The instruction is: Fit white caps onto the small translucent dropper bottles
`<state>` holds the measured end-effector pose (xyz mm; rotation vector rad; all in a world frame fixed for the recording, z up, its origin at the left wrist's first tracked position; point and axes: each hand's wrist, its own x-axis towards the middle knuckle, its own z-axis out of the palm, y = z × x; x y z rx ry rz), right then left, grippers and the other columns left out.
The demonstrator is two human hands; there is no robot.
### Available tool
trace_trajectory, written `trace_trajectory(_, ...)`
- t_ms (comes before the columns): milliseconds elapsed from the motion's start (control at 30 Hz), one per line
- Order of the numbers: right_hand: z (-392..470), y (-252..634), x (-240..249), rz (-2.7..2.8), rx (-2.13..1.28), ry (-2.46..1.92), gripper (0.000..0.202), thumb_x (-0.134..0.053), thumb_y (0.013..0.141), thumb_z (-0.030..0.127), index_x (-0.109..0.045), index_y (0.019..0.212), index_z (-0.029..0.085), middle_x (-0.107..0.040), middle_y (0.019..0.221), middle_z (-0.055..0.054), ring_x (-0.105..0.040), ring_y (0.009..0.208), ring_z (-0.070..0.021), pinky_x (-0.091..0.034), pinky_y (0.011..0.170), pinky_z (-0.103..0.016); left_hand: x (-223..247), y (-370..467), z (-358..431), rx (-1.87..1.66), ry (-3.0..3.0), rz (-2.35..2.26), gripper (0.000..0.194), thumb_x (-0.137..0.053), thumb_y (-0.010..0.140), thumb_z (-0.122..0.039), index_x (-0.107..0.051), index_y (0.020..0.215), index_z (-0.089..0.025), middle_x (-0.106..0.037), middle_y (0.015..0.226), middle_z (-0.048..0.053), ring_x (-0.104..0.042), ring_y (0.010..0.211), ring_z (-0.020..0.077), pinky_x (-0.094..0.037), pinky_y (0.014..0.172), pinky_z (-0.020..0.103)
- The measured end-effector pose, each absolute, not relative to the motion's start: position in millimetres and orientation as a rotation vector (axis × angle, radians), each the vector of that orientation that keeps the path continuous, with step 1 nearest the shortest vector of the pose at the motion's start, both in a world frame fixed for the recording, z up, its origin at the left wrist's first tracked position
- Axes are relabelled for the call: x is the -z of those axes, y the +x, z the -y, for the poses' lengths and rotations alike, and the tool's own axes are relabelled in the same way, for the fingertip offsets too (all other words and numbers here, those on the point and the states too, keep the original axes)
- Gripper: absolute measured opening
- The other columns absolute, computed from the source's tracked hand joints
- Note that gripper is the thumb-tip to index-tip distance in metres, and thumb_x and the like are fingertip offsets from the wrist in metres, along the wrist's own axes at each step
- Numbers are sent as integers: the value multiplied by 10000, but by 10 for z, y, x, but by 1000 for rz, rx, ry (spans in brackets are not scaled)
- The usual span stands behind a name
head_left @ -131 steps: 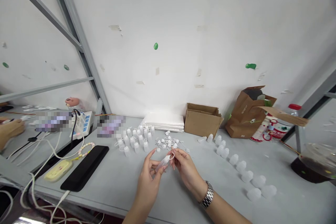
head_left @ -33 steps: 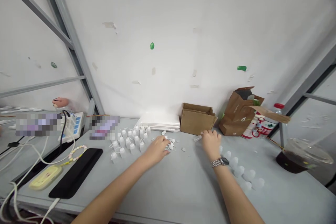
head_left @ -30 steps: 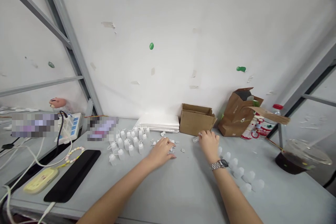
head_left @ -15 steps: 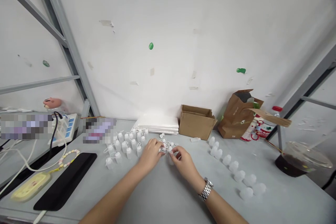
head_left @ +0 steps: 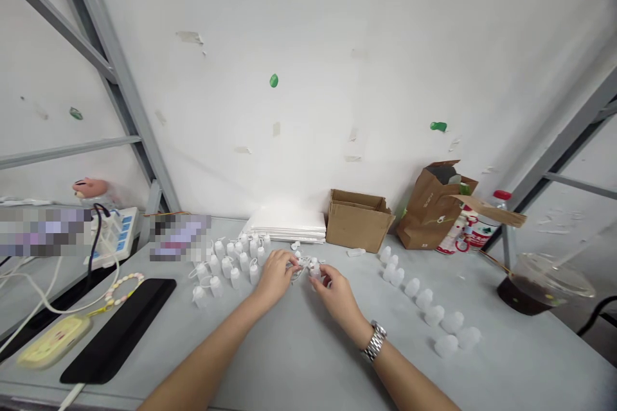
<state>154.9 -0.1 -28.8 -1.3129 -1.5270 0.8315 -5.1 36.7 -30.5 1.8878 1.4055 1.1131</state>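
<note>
My right hand (head_left: pixel 340 298), with a watch on its wrist, closes its thumb and fingers around a small white bottle (head_left: pixel 314 269) standing upright. A white top piece shows on that bottle. Left of it, my left hand (head_left: pixel 277 276) is pinched at a small heap of white looped caps (head_left: pixel 303 261); what lies between its fingertips is too small to make out. Beside my left hand stand several small white bottles with looped cords (head_left: pixel 234 279). On the right, several frosted bottles without cords (head_left: pixel 424 298) form a slanting line.
Behind the hands are a stack of white sheets (head_left: pixel 289 225) and an open cardboard box (head_left: pixel 359 223). A paper bag (head_left: pixel 429 212) and a cup of dark drink (head_left: pixel 530 289) stand right. A black pad (head_left: pixel 120 331), yellow case (head_left: pixel 55 340) and power strip (head_left: pixel 126 234) lie left.
My right hand's fingers have shifted lower around the bottle, and its top now shows more plainly. My left hand stays at the looped caps. The whole view has shifted slightly.
</note>
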Motion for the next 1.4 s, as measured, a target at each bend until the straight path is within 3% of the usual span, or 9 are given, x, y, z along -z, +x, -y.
trace_trajectory(167,-27,1553,217,1372,-1000,-1244,303,-553,727,475,-570,785,178,-595,641,-1,-505,519,-139,-388,504,-252,294,-25,-410,-1242,1546,-1285,139,-511,729,-324,-540,702,-191,-665,722,40,-626,759,209,-461,731,359)
trace_trajectory(267,-44,1532,213,1282,-1107,-1203,394,-523,715,550,-527,851,180,-602,654,-1,-506,426,-118,-366,430,-239,291,-26,-420,-1290,1366,-1190,219,-549,689,-384,-548,743,-172,-686,690,48,-656,744,215,-479,718,349)
trace_trajectory(433,-34,1504,183,1230,-1249,-1151,414,-655,611,518,-573,800,158,-582,603,17,-508,405,-104,-357,431,-227,241,-46,-371,-1310,1158,-1075,392,-597,684,-389,-586,981,-134,-722,803,86,-662,824,221,-476,775,358)
trace_trajectory(567,-5,1491,176,1242,-1285,-1137,367,-694,599,476,-622,708,133,-574,571,12,-509,440,-109,-385,474,-243,217,-32,-340,-1323,1061,-1029,346,-660,638,-355,-639,901,-131,-725,871,103,-650,889,232,-454,846,368)
trace_trajectory(667,0,1495,207,1246,-1253,-1143,356,-680,625,479,-652,723,138,-615,649,-18,-543,533,-139,-402,515,-255,208,-10,-336,-1332,1016,-1004,317,-700,591,-322,-658,838,-127,-728,863,104,-651,886,238,-450,865,379)
trace_trajectory(767,-4,1505,235,1285,-1195,-1127,357,-680,634,483,-693,779,157,-652,820,-64,-578,751,-201,-437,632,-283,189,3,-329,-1352,985,-991,308,-719,567,-298,-664,815,-125,-730,848,101,-660,852,235,-454,859,383)
trace_trajectory(900,13,1495,225,1330,-1167,-1067,382,-674,624,524,-720,802,190,-601,1091,-110,-509,1044,-272,-443,787,-330,154,2,-314,-1393,953,-973,321,-725,572,-302,-652,834,-131,-730,835,95,-665,834,228,-455,855,382)
trace_trajectory(1067,50,1453,239,1430,-1175,-1051,327,-674,640,510,-730,788,224,-556,1205,-98,-423,1178,-283,-396,894,-360,136,14,-309,-1424,945,-956,312,-733,574,-277,-639,837,-140,-731,802,77,-663,841,222,-452,858,369)
trace_trajectory(1400,93,1418,201,1363,-1290,-996,328,-677,654,474,-718,831,201,-673,958,-75,-578,944,-263,-431,852,-377,206,45,-276,-1346,992,-912,387,-695,641,-324,-627,971,-135,-722,884,107,-650,880,228,-465,845,377)
